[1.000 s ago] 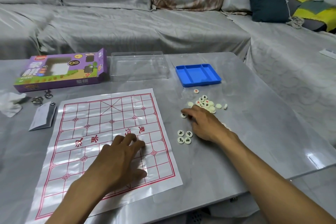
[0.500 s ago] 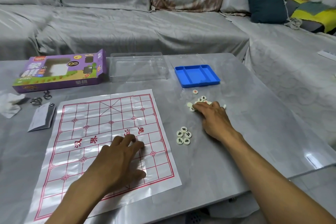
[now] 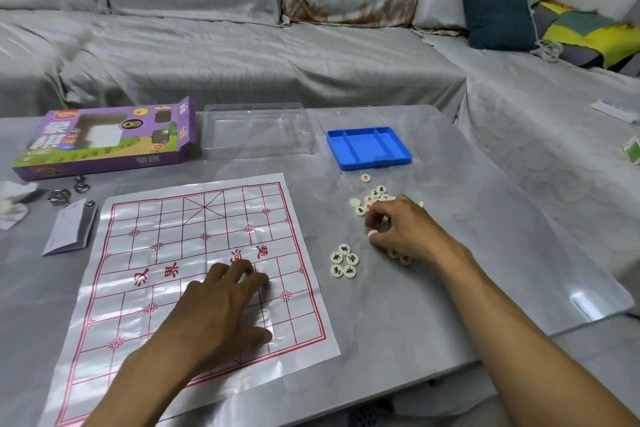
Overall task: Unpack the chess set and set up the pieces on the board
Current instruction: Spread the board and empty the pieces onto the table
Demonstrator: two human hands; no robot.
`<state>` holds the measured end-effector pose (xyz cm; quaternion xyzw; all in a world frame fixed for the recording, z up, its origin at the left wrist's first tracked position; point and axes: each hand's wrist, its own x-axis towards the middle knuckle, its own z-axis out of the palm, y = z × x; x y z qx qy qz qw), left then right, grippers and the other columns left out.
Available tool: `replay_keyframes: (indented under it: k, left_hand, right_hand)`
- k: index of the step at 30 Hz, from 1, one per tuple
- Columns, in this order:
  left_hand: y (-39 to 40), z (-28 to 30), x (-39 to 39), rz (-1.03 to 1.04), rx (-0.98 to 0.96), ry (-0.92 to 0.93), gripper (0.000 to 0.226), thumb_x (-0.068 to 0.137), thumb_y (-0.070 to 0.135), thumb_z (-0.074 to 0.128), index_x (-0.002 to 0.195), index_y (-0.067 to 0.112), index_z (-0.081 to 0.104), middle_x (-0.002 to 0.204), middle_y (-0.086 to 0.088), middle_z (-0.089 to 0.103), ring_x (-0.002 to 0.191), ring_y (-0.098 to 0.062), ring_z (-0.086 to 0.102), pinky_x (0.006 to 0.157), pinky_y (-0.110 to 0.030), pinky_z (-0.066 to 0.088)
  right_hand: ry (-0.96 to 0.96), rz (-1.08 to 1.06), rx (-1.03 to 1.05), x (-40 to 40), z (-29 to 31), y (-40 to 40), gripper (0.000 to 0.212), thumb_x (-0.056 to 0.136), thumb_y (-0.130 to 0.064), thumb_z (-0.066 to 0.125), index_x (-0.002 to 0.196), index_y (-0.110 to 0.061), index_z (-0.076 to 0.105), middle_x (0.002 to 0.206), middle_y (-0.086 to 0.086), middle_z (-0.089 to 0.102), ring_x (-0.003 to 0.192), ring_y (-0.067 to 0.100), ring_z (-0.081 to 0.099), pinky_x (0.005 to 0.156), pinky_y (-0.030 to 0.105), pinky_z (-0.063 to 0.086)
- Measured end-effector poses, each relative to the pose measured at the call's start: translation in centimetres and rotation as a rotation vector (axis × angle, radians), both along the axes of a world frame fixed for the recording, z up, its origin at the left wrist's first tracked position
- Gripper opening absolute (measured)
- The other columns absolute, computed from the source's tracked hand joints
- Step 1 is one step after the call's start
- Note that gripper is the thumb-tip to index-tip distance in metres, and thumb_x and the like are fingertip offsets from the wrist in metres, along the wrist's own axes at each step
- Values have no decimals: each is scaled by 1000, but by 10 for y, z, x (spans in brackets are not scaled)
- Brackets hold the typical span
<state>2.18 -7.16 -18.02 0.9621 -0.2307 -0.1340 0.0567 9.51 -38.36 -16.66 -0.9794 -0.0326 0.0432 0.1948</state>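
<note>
Resting flat on the paper board, the left hand has its fingers spread loose. Right hand pinches a pale piece over the table, between five sorted pieces and the loose pile. Further back, the blue tray and clear lid hold nothing; purple box sits open-ended.
</note>
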Motion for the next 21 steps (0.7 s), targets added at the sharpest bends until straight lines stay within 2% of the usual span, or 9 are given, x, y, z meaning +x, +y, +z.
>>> replay_keyframes:
  k: [2,4,6,8,11,14,17,19,21]
  left_hand:
    - [0,0,1,-1,4,-1,70,81,66,55,141,41,28,149,13,23,134,-15,27,97,-31,39]
    - [0,-1,1,2,6,4,71,81,67,55,141,41,28,149,13,23,134,-15,27,98,-30,39]
    - [1,-2,2,0,5,5,72,78,69,53,140,42,29,148,14,24,133,-15,28,97,-31,40]
    - [2,-3,2,-3,8,9,75,72,73,47,138,42,30,146,14,26,131,-15,29,95,-32,41]
    - [3,-4,2,3,12,12,80,65,74,37,138,42,30,145,15,26,131,-15,29,94,-32,42]
    - [4,-5,3,7,7,6,90,56,82,26,137,43,32,145,15,28,129,-15,31,92,-32,43]
    - [4,-5,4,11,6,5,95,52,81,20,137,43,33,145,15,29,130,-16,32,92,-32,43]
    - [3,-4,3,10,1,11,97,50,81,19,138,43,32,146,15,28,130,-16,31,92,-31,42]
    - [2,-4,3,7,7,8,99,48,80,14,138,43,30,147,16,26,131,-15,31,93,-30,41]
  right_hand:
    - [153,-26,37,-2,6,-8,9,77,-20,74,78,-28,71,75,-10,68,72,8,66,62,24,54]
    - [191,-62,26,-2,7,-15,10,77,-20,75,73,-28,73,73,-11,69,66,6,66,55,21,51]
    - [152,-87,0,0,6,-22,12,78,-19,74,72,-30,73,78,-13,68,70,4,64,57,20,49]
    - [102,-115,51,1,8,-26,12,81,-19,72,79,-31,73,85,-15,67,73,2,62,60,17,45]
    - [90,-10,135,0,7,-22,15,83,-23,72,92,-34,72,94,-20,65,79,-4,60,66,14,45]
    - [189,56,69,-2,-1,-9,10,77,-23,71,81,-32,72,83,-15,69,75,5,66,69,30,58]
    - [199,-78,-39,1,1,-13,17,77,-11,62,72,-26,69,74,-8,69,67,9,66,66,34,59]
    - [133,-148,-32,4,2,-22,19,77,-10,62,72,-26,70,80,-9,68,73,10,65,69,33,58]
    - [-5,-265,72,5,-2,-32,17,83,-12,60,83,-25,70,93,-7,67,83,13,63,73,32,55]
